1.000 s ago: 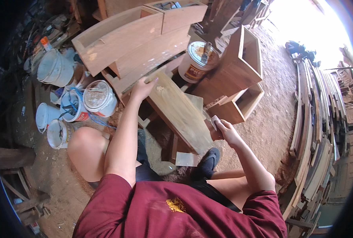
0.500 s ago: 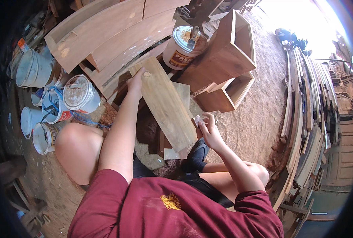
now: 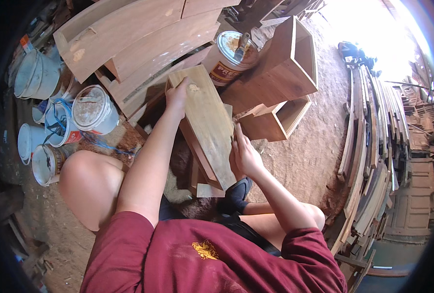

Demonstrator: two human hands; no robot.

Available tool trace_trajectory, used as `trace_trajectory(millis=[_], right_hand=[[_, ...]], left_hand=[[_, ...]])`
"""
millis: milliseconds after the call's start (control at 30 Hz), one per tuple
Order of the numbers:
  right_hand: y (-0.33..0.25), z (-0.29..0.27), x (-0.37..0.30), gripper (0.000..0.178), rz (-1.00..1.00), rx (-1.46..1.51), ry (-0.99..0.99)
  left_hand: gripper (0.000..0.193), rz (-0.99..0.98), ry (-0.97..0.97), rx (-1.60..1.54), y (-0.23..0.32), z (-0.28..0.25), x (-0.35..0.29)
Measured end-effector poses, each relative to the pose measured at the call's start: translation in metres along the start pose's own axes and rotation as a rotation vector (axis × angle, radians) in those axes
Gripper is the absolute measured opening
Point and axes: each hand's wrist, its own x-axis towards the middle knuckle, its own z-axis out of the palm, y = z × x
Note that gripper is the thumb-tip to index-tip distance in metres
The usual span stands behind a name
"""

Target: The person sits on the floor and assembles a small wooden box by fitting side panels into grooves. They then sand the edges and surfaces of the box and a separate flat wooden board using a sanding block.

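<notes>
A wooden drawer box (image 3: 208, 129) stands tilted between my legs, its broad pale face up and one long side showing on the left. My left hand (image 3: 177, 97) is closed round its far left edge. Against the right long side lies my right hand (image 3: 246, 155), fingers pointing away from me and pressed to the wood. A folded piece of sandpaper is in that hand, mostly hidden now by the fingers and the box. Beneath the near end of the box a pale board piece (image 3: 210, 191) sticks out.
Beyond stand two open drawer boxes (image 3: 275, 73), stacked, and a lidded tub (image 3: 226, 58) with a brush on top. Large wooden cabinet work (image 3: 139, 39) fills the far left. Several buckets (image 3: 96, 110) stand left; long planks (image 3: 368, 132) lie right.
The box has tipped so its left side shows. My right hand has moved from beside the near right corner, where the folded sheet showed, onto the box's right side.
</notes>
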Motion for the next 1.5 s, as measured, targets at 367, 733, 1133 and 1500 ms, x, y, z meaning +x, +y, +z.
trace_trajectory(millis=[367,733,1133,1500], right_hand=[[-0.004,0.01,0.041,0.062,0.011,0.125,0.097],[0.004,0.012,0.098,0.066,-0.02,0.068,0.126],[-0.001,0.007,0.008,0.061,0.121,0.094,-0.07],[0.002,0.007,0.124,0.066,0.128,0.233,0.108]], left_hand=[[0.06,0.06,0.003,0.027,0.003,0.012,-0.008],[0.051,0.094,0.043,0.163,0.0,0.016,0.0],[0.041,0.11,0.012,0.093,0.0,0.009,0.004],[0.038,0.086,-0.031,0.229,0.014,0.038,-0.015]])
